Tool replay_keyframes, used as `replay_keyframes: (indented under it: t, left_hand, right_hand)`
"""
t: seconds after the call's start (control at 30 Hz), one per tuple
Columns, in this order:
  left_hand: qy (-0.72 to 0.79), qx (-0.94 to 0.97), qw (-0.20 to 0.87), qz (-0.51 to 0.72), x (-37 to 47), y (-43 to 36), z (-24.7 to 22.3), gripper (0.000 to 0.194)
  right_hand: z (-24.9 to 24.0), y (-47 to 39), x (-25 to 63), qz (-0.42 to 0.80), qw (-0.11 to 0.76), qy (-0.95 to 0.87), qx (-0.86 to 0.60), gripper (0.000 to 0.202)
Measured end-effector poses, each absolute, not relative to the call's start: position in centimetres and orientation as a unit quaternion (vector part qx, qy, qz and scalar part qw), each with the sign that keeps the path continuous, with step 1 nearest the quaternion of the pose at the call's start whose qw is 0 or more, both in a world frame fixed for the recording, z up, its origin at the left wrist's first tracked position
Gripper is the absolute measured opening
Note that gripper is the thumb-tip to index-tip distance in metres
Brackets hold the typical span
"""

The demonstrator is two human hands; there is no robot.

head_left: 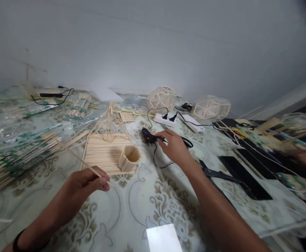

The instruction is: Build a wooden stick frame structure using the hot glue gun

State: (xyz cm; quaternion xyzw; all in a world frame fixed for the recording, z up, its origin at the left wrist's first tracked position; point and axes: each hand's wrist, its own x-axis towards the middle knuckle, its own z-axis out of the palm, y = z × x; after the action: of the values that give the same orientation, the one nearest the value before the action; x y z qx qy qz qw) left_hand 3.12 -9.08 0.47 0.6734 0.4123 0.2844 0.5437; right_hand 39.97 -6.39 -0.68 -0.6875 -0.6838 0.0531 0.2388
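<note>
Head view showed the left hand point(86, 183) pinching a thin wooden stick point(82, 161) between thumb and fingers, near the stick platform point(99, 151). The right hand point(175, 146) was closed on a black glue gun point(148, 136), located to the right of the platform. A stick cup point(128, 163) stood upright on the platform's near right corner, with a pointed stick frame point(111, 120) behind it

Left hand point(83, 185) pinched a thin wooden stick point(82, 161), right hand point(175, 147) gripped a black corded tool point(147, 135), and on the counter point(139, 213) a stick-walled cup point(126, 164) stood upright at one corner of a slatted panel point(100, 154), pyramid frame point(111, 109) toward the panel's far side, white power strip point(163, 120) beyond.
</note>
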Motion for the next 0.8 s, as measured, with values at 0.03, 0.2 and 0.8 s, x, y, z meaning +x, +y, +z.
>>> replay_keyframes:
  t: [0.03,0.2,0.8]
  left_hand:
    - [0.413,0.668,0.549,0.286,3.2,-9.1,0.5,0.029]
    - [0.429,0.624,0.584,0.292,3.5,-9.3,-0.1,0.021]
    - [0.370,0.649,0.559,0.359,4.0,-10.1,1.7,0.033]
  right_hand:
    - [-0.6,-5.8,40.8,0.053,0.234,-0.683,-0.690,0.039]
    - [-2.3,-3.3,41.7,0.088,0.211,-0.690,-0.687,0.049]
    - [5.3,-11.6,41.5,0.012,0.432,-0.468,-0.771,0.045]
